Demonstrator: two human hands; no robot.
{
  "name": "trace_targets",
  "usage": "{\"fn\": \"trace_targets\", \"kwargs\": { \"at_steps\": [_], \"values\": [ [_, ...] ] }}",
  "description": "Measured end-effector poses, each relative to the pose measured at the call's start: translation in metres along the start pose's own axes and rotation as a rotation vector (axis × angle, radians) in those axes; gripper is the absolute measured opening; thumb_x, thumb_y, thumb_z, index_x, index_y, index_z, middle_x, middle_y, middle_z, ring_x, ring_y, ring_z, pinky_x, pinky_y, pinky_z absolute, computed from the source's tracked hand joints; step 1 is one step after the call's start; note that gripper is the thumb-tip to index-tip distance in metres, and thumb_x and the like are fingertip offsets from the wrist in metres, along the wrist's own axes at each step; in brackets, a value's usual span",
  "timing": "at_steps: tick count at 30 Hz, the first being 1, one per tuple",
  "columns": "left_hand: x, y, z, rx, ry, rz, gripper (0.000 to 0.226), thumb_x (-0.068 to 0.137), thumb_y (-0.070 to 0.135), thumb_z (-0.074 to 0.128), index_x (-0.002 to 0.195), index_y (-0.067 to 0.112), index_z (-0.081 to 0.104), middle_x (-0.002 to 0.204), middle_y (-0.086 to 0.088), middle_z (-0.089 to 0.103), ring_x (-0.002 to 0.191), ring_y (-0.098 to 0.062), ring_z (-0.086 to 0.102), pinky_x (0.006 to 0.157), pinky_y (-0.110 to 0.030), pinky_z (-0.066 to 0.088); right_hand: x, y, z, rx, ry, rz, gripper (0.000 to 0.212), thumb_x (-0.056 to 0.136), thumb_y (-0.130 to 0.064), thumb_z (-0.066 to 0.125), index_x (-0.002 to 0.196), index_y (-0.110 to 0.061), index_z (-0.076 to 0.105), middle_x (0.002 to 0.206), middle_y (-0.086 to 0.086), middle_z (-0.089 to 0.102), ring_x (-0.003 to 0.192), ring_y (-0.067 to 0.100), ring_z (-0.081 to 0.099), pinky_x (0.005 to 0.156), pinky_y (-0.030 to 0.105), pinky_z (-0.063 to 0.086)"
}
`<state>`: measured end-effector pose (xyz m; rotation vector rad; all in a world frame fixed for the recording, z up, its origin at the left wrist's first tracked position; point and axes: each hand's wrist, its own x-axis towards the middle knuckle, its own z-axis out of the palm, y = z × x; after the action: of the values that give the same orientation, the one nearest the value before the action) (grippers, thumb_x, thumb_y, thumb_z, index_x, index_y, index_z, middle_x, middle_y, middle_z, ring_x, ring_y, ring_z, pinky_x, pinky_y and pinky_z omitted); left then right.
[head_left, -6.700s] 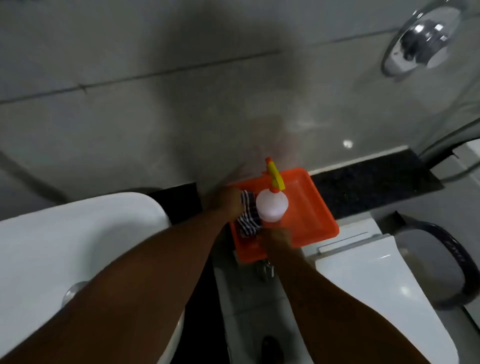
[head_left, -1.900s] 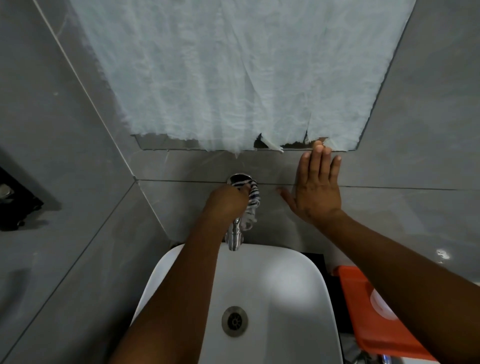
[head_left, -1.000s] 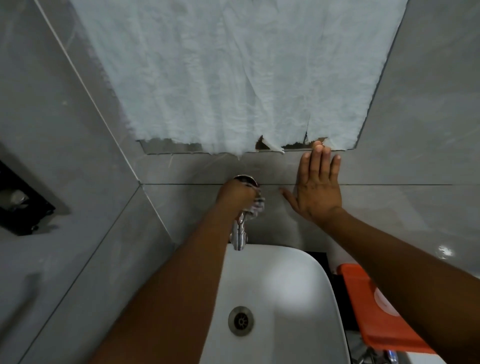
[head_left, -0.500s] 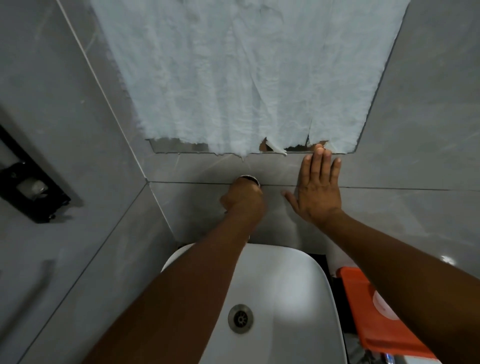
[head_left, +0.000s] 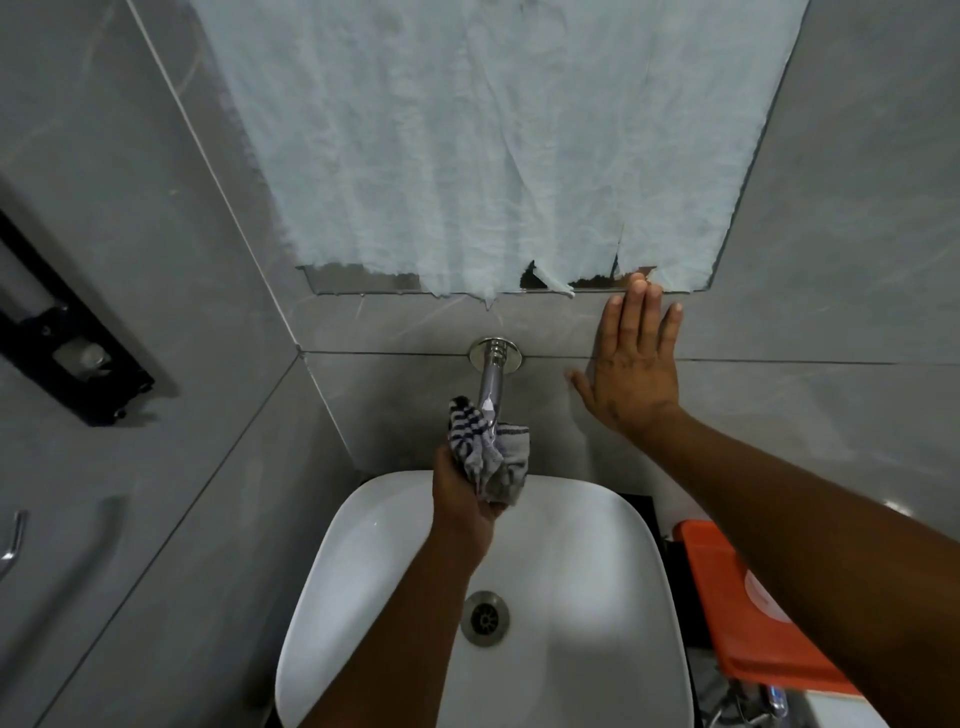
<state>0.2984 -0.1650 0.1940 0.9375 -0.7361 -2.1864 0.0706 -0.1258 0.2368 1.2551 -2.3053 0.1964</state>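
Note:
A chrome tap (head_left: 491, 376) juts from the grey tiled wall above a white basin (head_left: 582, 571). My left hand (head_left: 465, 493) grips a striped grey cloth (head_left: 488, 449) bunched around the tap's lower end, just over the basin's back rim. My right hand (head_left: 631, 364) lies flat against the wall tile to the right of the tap, fingers straight, fingertips at the lower edge of a mirror covered with white paper (head_left: 493, 140).
An orange tray (head_left: 727, 613) with a white bottle in it sits right of the basin, partly behind my right forearm. A black wall fitting (head_left: 67, 338) hangs on the left wall. The basin drain (head_left: 485, 618) lies below my left forearm.
My left hand has slid with the cloth from the tap's wall end down to its spout end. The right hand has stayed flat on the wall.

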Motion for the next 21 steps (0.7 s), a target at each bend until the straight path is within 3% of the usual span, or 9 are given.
{"fn": "trace_targets", "kwargs": {
  "at_steps": [5,10,11,13,15,16,18,19,21],
  "values": [
    [-0.012,-0.021,0.01,-0.278,-0.04,-0.199,0.06,0.091,0.067,0.04,0.087,0.015,0.069,0.065,-0.003,0.061,0.047,-0.013,0.055,0.044,-0.018,0.041,-0.004,-0.005,-0.009,-0.038,-0.026,0.025,0.112,0.085,-0.067,0.047,0.152,0.004,-0.008,0.159,0.03,-0.018,0.15,0.045,-0.014,0.118,0.067,0.008],
    [-0.028,-0.028,0.01,-0.23,-0.02,-0.21,0.06,0.092,0.065,0.032,0.081,0.016,0.064,0.056,0.001,0.057,0.036,-0.01,0.048,0.039,-0.014,0.03,-0.017,-0.02,-0.038,-0.001,-0.076,0.1,0.109,0.084,-0.07,0.041,0.154,0.003,0.004,0.163,0.029,-0.005,0.151,0.045,-0.004,0.12,0.064,0.007],
    [-0.031,-0.029,0.01,-0.219,-0.017,-0.192,0.065,0.089,0.072,0.031,0.084,0.017,0.066,0.058,0.001,0.058,0.038,-0.01,0.048,0.039,-0.014,0.031,-0.025,-0.03,-0.045,0.075,-0.112,0.139,0.107,0.084,-0.073,0.037,0.155,0.002,0.007,0.163,0.028,-0.002,0.152,0.044,0.001,0.119,0.062,0.008],
    [-0.034,-0.03,0.012,-0.221,0.001,-0.16,0.08,0.079,0.086,0.029,0.09,0.018,0.07,0.063,-0.001,0.061,0.042,-0.013,0.049,0.042,-0.016,0.035,-0.045,-0.053,-0.053,0.356,-0.27,0.276,0.104,0.08,-0.08,0.03,0.15,-0.003,0.026,0.16,0.026,0.021,0.146,0.041,0.027,0.115,0.057,0.027],
    [-0.037,-0.028,0.014,-0.218,0.002,-0.139,0.094,0.071,0.094,0.027,0.092,0.016,0.075,0.071,-0.006,0.067,0.051,-0.017,0.057,0.049,-0.02,0.043,-0.071,-0.074,-0.063,0.773,-0.545,0.42,0.104,0.069,-0.092,0.029,0.125,-0.009,0.059,0.131,0.021,0.06,0.117,0.035,0.061,0.096,0.049,0.053],
    [-0.038,-0.026,0.015,-0.191,-0.005,-0.135,0.097,0.069,0.095,0.027,0.095,0.016,0.078,0.081,-0.01,0.073,0.063,-0.021,0.066,0.055,-0.025,0.05,-0.084,-0.083,-0.071,0.958,-0.666,0.481,0.096,0.065,-0.093,0.038,0.107,-0.013,0.068,0.111,0.015,0.071,0.1,0.03,0.068,0.083,0.044,0.059],
    [-0.041,-0.019,0.016,-0.065,-0.007,-0.136,0.098,0.065,0.096,0.032,0.106,0.02,0.078,0.105,-0.014,0.079,0.097,-0.033,0.072,0.069,-0.04,0.058,-0.101,-0.091,-0.079,1.153,-0.748,0.509,0.058,0.069,-0.072,0.065,0.092,-0.019,0.073,0.091,0.005,0.076,0.086,0.025,0.072,0.068,0.037,0.062],
    [-0.042,-0.015,0.016,0.034,0.003,-0.144,0.098,0.064,0.096,0.034,0.11,0.021,0.076,0.111,-0.015,0.078,0.107,-0.036,0.069,0.075,-0.041,0.057,-0.104,-0.092,-0.082,1.178,-0.723,0.521,0.04,0.074,-0.054,0.072,0.092,-0.018,0.073,0.09,0.007,0.076,0.086,0.026,0.073,0.07,0.039,0.063],
    [-0.045,-0.007,0.013,0.225,0.024,-0.155,0.093,0.062,0.093,0.045,0.115,0.022,0.073,0.115,-0.013,0.076,0.113,-0.035,0.066,0.082,-0.039,0.051,-0.102,-0.088,-0.085,1.183,-0.686,0.599,0.027,0.08,-0.031,0.074,0.096,-0.008,0.072,0.096,0.016,0.075,0.09,0.032,0.073,0.08,0.047,0.063]
  ]
}}
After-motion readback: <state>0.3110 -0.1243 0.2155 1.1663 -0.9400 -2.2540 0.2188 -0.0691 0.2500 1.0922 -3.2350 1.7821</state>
